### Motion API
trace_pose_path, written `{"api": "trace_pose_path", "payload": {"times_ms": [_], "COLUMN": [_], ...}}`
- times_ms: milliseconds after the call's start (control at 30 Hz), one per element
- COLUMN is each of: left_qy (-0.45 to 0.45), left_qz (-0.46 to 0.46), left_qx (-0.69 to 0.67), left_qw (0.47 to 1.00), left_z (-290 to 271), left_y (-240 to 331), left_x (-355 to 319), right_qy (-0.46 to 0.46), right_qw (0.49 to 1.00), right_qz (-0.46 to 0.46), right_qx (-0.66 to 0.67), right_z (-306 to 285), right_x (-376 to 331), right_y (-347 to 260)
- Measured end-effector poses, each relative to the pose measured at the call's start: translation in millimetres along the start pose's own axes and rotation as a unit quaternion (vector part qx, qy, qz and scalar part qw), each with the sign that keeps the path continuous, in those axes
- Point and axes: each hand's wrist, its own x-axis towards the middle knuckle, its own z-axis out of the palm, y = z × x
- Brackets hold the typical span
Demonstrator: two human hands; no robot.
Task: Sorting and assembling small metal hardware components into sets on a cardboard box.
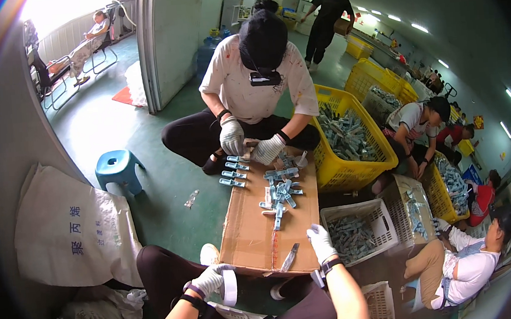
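My left hand (208,281), in a white glove, is closed around a roll of white tape (230,288) at the near left corner of a cardboard box (244,244). At the box's near right edge is my gloved right hand (322,244), its fingers drawn together; whatever they pinch is too small to make out. Between my hands a clear packet (289,257) lies on the box top. Farther up sits a loose pile of blue and grey clothespins (282,194). Several blue clothespins (232,174) lie in a column along the left edge.
Opposite me a person in white gloves (231,136) works at the box's far end. A yellow crate (352,173) and a white basket (386,221), both holding clothespins, stand to the right. A blue stool (118,167) and white sack (72,234) are left. Other people sit at right.
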Motion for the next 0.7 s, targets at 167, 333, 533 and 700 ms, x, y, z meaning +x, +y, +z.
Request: {"api": "trace_pose_path", "payload": {"times_ms": [167, 333, 533, 700], "left_qy": [0.024, 0.017, 0.004, 0.008], "left_qz": [0.034, 0.068, 0.073, 0.078], "left_qx": [0.062, 0.104, 0.123, 0.118], "left_qw": [0.997, 0.992, 0.99, 0.99], "left_z": [0, -3, -1, -3], "left_y": [-6, -9, -1, -6], "left_x": [-1, -2, -2, -1], "right_qy": [0.092, 0.098, 0.112, 0.117], "right_qw": [0.989, 0.981, 0.984, 0.981], "right_qz": [-0.094, -0.119, -0.106, -0.121], "right_qx": [-0.069, -0.116, -0.084, -0.095], "right_z": [37, 45, 44, 48], "right_x": [-31, -47, -49, -56], "right_y": [15, 14, 15, 11]}}
